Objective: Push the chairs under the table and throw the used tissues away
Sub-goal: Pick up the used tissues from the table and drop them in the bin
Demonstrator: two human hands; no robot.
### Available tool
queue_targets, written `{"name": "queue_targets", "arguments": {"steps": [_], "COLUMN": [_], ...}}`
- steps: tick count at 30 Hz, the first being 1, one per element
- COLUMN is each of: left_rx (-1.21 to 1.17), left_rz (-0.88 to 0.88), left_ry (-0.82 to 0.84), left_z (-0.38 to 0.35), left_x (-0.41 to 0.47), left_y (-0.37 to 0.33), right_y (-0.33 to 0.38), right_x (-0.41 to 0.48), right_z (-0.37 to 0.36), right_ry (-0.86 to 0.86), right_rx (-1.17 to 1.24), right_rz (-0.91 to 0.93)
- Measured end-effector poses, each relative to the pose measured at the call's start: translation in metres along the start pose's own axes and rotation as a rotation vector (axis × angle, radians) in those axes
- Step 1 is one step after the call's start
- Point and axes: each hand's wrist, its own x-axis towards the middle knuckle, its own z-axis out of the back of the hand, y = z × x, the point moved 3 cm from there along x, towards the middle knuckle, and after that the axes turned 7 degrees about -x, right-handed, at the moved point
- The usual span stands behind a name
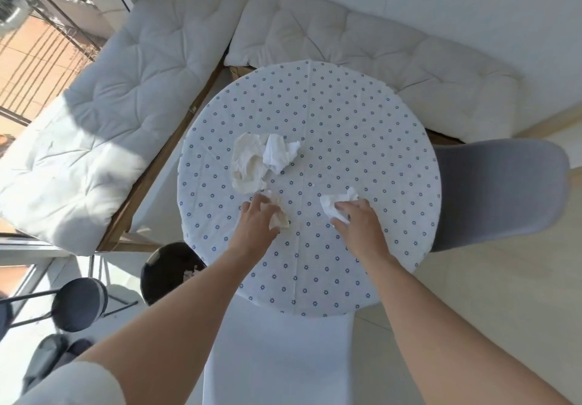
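home dining nook | cushioned corner bench (362, 48) | clothed round table (362, 140)

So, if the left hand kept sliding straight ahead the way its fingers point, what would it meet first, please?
The left hand, already on a small crumpled tissue, would probably meet the big crumpled tissue pile next, just beyond its fingertips on the table.

4 tissues (266, 160), 2 chairs (500, 193)

Crumpled paper tissues (263, 160) on matt patterned tablecloth (346, 140).
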Motion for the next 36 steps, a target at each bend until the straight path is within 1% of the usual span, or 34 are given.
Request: {"name": "queue_targets", "arguments": {"steps": [6,8,11,13,15,17,19,22,26,30,36], "left_rx": [-0.062,-0.086,-0.130,-0.132,-0.128,-0.127,-0.122,-0.111,-0.130,-0.176,-0.238], "left_rz": [-0.025,-0.031,-0.073,-0.112,-0.123,-0.125,-0.129,-0.133,-0.122,-0.100,-0.034], "left_ry": [-0.075,-0.071,-0.038,-0.046,-0.054,-0.055,-0.055,-0.045,-0.035,-0.073,-0.125], "left_z": [0.001,0.000,-0.002,-0.006,-0.010,-0.011,-0.011,-0.010,-0.009,0.000,0.022], "left_x": [0.001,0.001,-0.007,-0.014,-0.018,-0.021,-0.024,-0.027,-0.034,-0.046,-0.081], "left_y": [0.006,0.008,0.006,0.005,0.007,0.008,0.007,0.008,0.012,0.015,0.038], "right_y": [-0.002,-0.001,0.004,0.007,0.008,0.008,0.009,0.009,0.008,0.018,0.061], "right_x": [-0.003,-0.007,-0.015,-0.017,-0.018,-0.018,-0.020,-0.026,-0.033,-0.041,-0.055], "right_z": [-0.003,-0.002,0.000,0.000,-0.003,-0.011,-0.018,-0.023,-0.027,-0.028,-0.034], "right_ry": [-0.035,-0.055,-0.170,-0.227,-0.180,-0.113,-0.082,-0.093,-0.082,-0.082,-0.085], "right_rx": [-0.073,-0.046,0.048,-0.019,-0.130,-0.253,-0.316,-0.231,-0.117,-0.039,0.013], "right_rz": [0.022,0.018,0.034,0.037,0.068,0.144,0.214,0.244,0.179,0.116,0.195]}}
